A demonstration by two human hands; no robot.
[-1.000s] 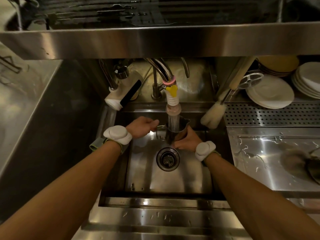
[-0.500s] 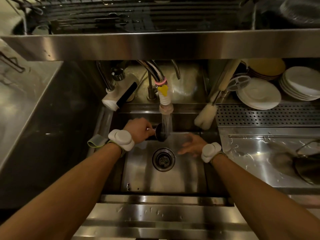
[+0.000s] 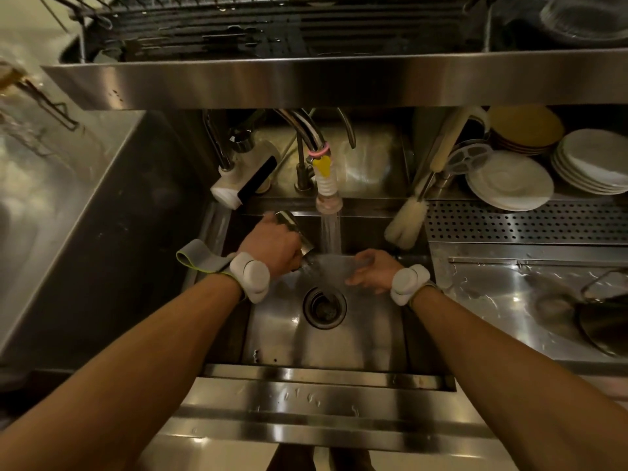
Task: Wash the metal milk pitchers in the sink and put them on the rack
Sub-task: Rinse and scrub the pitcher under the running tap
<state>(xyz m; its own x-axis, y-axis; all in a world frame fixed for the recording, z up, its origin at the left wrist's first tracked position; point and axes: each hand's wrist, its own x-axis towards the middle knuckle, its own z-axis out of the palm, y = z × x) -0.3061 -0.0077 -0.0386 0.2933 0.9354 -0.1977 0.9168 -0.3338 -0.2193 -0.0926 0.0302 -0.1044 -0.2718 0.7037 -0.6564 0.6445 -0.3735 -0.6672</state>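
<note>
A small metal milk pitcher (image 3: 295,229) is tipped over above the sink (image 3: 326,348), left of the running water stream (image 3: 330,232). My left hand (image 3: 272,248) is shut on it and covers much of its body. My right hand (image 3: 372,271) hangs open over the basin right of the stream, fingers spread, holding nothing. The faucet (image 3: 324,178) with a white and yellow nozzle pours water toward the drain (image 3: 324,305). The dark wire rack (image 3: 272,25) sits on the steel shelf above the sink.
A bottle brush (image 3: 407,219) leans at the sink's back right corner. White saucers (image 3: 509,181) and stacked plates (image 3: 594,164) stand on the right behind a perforated drain panel (image 3: 523,222). A dark pan (image 3: 605,324) lies on the wet right counter. A steel wall borders the left.
The pitcher left the stream and moved left, tipped over in my left hand. My right hand let go of it and now hangs open beside the water.
</note>
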